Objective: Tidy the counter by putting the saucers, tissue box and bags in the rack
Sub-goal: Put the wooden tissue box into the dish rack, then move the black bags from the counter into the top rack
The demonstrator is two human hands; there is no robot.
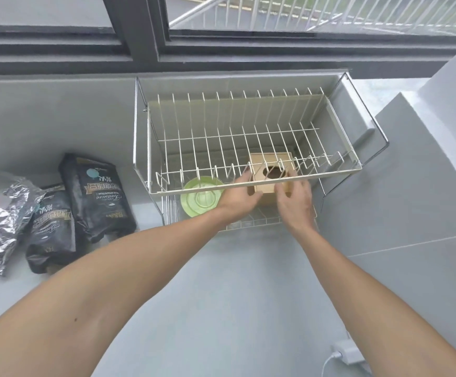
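Two hands settle a tissue box on the rack's lower shelf.

The left hand point(239, 195) and right hand point(294, 201) clasp the tissue box point(271, 172) from either side, beside the green saucer point(201, 197); bags point(96, 197) lie well left.

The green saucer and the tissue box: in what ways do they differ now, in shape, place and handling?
The green saucer is round, flat and shiny; the tissue box is a tan, squarish block with a dark oval opening on top. The saucer lies untouched, left of the box; the box is between the left hand and right hand, which hold its sides. Both are on the lower level of the rack, under its upper shelf.
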